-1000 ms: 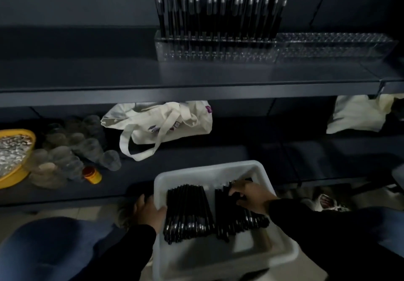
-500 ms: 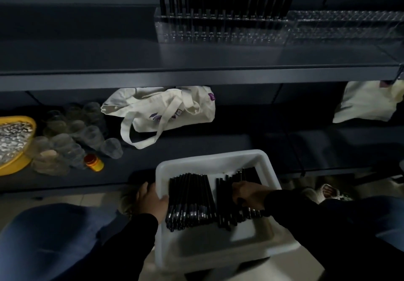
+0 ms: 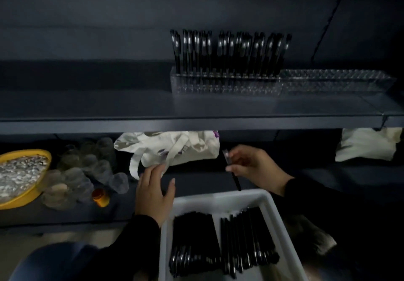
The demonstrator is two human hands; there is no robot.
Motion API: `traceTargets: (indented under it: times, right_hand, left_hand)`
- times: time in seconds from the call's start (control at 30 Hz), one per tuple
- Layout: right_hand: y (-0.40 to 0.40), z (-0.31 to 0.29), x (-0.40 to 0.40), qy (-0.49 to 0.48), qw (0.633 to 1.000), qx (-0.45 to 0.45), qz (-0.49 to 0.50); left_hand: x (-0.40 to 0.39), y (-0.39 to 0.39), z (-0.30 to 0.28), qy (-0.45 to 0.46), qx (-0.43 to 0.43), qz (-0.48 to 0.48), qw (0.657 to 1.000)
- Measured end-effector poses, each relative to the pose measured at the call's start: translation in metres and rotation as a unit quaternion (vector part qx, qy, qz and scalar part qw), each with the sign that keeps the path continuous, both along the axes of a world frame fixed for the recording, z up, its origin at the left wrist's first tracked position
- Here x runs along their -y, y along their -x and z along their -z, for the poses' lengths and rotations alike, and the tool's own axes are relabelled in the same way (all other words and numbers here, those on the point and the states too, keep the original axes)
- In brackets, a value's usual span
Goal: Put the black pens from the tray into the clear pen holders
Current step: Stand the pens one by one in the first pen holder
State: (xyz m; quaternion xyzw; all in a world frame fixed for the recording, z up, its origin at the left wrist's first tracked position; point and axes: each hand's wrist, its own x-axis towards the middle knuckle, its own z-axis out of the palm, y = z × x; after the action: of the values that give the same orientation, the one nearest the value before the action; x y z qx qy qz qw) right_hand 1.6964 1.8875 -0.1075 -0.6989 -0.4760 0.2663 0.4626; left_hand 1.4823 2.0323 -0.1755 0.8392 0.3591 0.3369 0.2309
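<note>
A white tray (image 3: 220, 197) at the bottom middle holds two rows of black pens (image 3: 220, 239). My right hand (image 3: 255, 167) is raised above the tray's far edge and pinches one black pen (image 3: 235, 178) between thumb and fingers, the pen nearly upright. My left hand (image 3: 153, 191) hovers open with spread fingers just off the tray's far left corner, apart from it. On the upper shelf stand two clear pen holders: the left one (image 3: 225, 84) is filled with upright black pens (image 3: 229, 51), the right one (image 3: 336, 82) holds none.
The lower shelf carries a yellow bowl (image 3: 28, 191) of pale bits, several clear cups (image 3: 87, 171), a small orange-capped bottle (image 3: 100, 197), a white tote bag (image 3: 175, 147) and another pale bag (image 3: 367, 145). The upper shelf's edge (image 3: 196, 124) juts out above both hands.
My right hand has lifted out of the tray with one pen. My left hand has let go of the tray's rim and risen. The view has tilted up.
</note>
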Motion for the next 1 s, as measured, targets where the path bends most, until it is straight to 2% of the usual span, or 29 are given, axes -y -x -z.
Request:
traceTargets:
  times: [0.13, 0.3, 0.4, 0.53, 0.7, 0.83, 1.0]
  right_hand:
    - [-0.007, -0.073, -0.038, -0.116, 0.993, -0.021, 0.030]
    - [-0.019, -0.146, -0.098, -0.205, 0.975, -0.007, 0.085]
    - [-0.024, -0.171, -0.135, -0.241, 0.963, -0.017, 0.123]
    - [-0.028, -0.179, -0.180, -0.230, 0.960, 0.007, 0.159]
    - [-0.034, -0.166, -0.211, -0.194, 0.968, 0.059, 0.150]
    - [-0.035, -0.151, -0.212, -0.159, 0.974, 0.092, 0.136]
    - [-0.037, -0.134, -0.210, -0.130, 0.977, 0.088, 0.146]
  left_hand:
    - [-0.035, -0.027, -0.066, -0.060, 0.064, -0.004, 0.996]
    - [-0.081, -0.073, -0.124, -0.008, 0.066, -0.036, 0.997]
    - [-0.111, -0.100, -0.140, 0.040, 0.036, -0.043, 0.998]
    - [-0.141, -0.125, -0.137, 0.078, -0.051, -0.037, 0.995]
    - [-0.149, -0.135, -0.130, 0.030, -0.151, -0.046, 0.987]
    - [-0.146, -0.134, -0.131, 0.009, -0.188, -0.035, 0.981]
    - [-0.148, -0.134, -0.129, 0.015, -0.176, -0.035, 0.984]
